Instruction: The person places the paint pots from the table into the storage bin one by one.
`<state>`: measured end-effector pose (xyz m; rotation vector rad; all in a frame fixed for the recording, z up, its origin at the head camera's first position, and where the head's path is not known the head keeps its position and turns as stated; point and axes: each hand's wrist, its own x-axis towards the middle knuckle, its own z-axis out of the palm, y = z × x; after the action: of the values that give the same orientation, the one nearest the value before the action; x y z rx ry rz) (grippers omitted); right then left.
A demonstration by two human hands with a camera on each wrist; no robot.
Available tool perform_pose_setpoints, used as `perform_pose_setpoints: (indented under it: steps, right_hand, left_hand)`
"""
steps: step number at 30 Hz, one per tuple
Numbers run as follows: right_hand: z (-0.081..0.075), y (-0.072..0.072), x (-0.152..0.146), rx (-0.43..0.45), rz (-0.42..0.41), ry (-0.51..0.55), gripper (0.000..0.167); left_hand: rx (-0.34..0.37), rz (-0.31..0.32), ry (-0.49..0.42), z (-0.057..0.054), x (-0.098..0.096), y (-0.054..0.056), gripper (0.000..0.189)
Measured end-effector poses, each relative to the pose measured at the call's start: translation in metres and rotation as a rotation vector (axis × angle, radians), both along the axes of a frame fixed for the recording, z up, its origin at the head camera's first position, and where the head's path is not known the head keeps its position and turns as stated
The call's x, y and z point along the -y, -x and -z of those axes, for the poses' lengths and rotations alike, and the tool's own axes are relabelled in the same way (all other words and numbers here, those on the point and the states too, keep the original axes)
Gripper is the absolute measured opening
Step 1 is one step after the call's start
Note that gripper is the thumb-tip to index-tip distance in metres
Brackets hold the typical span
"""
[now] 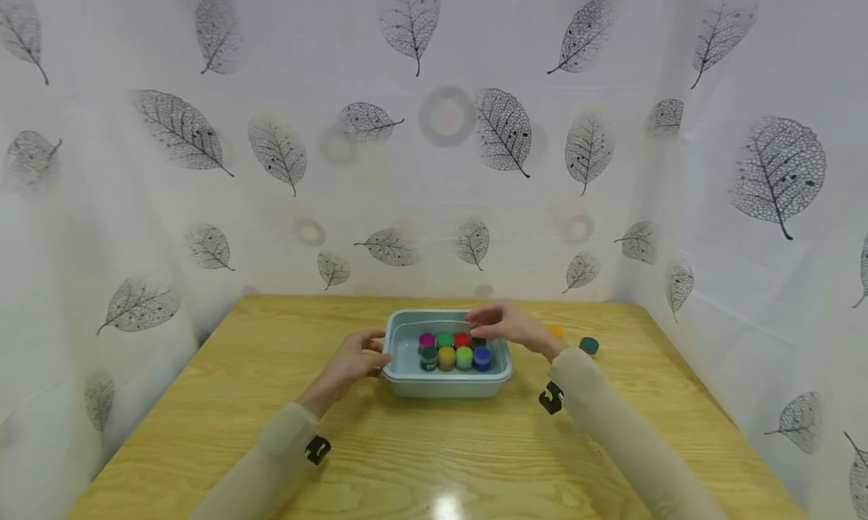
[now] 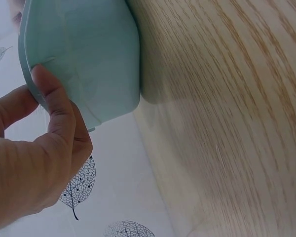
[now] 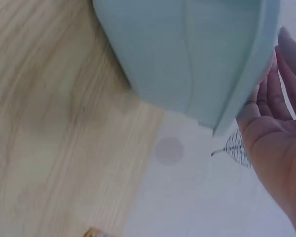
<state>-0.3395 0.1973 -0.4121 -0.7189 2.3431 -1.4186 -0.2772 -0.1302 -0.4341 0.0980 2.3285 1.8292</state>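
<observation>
A pale blue-green plastic box (image 1: 444, 390) stands on the table with two rows of small paint jars inside. Magenta (image 1: 426, 341), green and red lids show in the far row, beside a dark jar (image 1: 478, 342) under my right hand. The near row has dark green, yellow, lime and blue (image 1: 482, 359) lids. My left hand (image 1: 356, 358) pinches the box's left rim between thumb and fingers, as the left wrist view shows. Over the right end of the box reaches my right hand (image 1: 508, 325), its fingers extended and no jar visible in them.
Right of the box, a teal-lidded jar (image 1: 588, 346) stands on the wooden table (image 1: 407, 460). An orange-lidded jar (image 1: 555, 330) is partly hidden behind my right wrist. A white leaf-print curtain (image 1: 434, 196) encloses the table's back and sides.
</observation>
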Motion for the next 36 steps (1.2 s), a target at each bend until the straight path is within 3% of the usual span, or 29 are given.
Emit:
perform_pose_setpoints:
  steps: [12,21,29,36]
  right_hand:
    - [-0.004,0.013,-0.064,-0.033,0.055,-0.041,0.041]
    - [-0.001,0.016,-0.102,-0.108,0.093,-0.255,0.034]
    - [0.008,0.024,-0.120,-0.084,0.108,-0.279,0.037]
    - [0.014,0.022,-0.130,-0.025,0.155,-0.325,0.043]
  left_hand:
    - [-0.003,0.006,-0.004,-0.001,0.001,-0.001,0.053]
    - [-0.002,0.017,-0.006,0.000,0.002,0.000,0.053]
    - [-0.012,0.007,0.000,-0.003,0.005,0.001,0.054]
    - [-0.016,0.016,-0.001,-0.003,0.003,0.001,0.053]
